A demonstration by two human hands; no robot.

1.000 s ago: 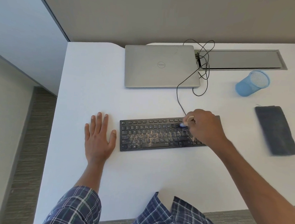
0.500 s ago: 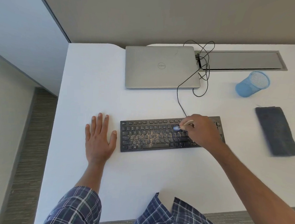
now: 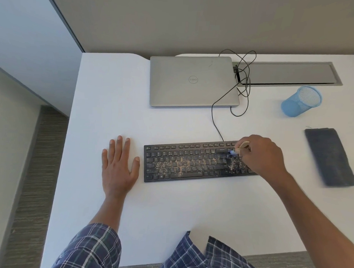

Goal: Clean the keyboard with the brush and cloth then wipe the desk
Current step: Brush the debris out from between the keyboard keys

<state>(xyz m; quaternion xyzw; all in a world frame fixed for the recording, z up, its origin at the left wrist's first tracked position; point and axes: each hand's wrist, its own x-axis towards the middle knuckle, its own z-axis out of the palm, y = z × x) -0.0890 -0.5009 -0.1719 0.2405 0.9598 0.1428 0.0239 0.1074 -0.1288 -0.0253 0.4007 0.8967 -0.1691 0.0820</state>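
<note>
The black keyboard (image 3: pixel 199 163) lies flat on the white desk (image 3: pixel 189 211), its long side running left to right in front of the person. Pale brown crumbs (image 3: pixel 180 165) are scattered over its middle rows, with a denser patch towards its right end. Over that right end the right hand (image 3: pixel 262 155) curls round a small brush (image 3: pixel 240 148). The fingers pinch the light wooden handle, and the blurred bluish bristles touch the keys in the upper rows. The hand hides the keyboard's far right edge.

Just left of the keyboard, the left hand (image 3: pixel 118 167) rests palm down on the desk. Its fingers are straight and slightly spread, and it holds nothing and does not touch the keys.

A black cable (image 3: pixel 213 119) leaves the keyboard's back edge and loops up to a grey cable hatch (image 3: pixel 286 72) behind it. A closed silver laptop (image 3: pixel 192 82) lies behind the keyboard, beside the hatch. Right of the keyboard and well apart from it, a dark grey cloth (image 3: pixel 331 156) lies folded flat. Behind the cloth, a blue mesh cup (image 3: pixel 301 101) appears tilted, mouth showing. Plaid sleeves (image 3: pixel 92 247) show at the near desk edge.
</note>
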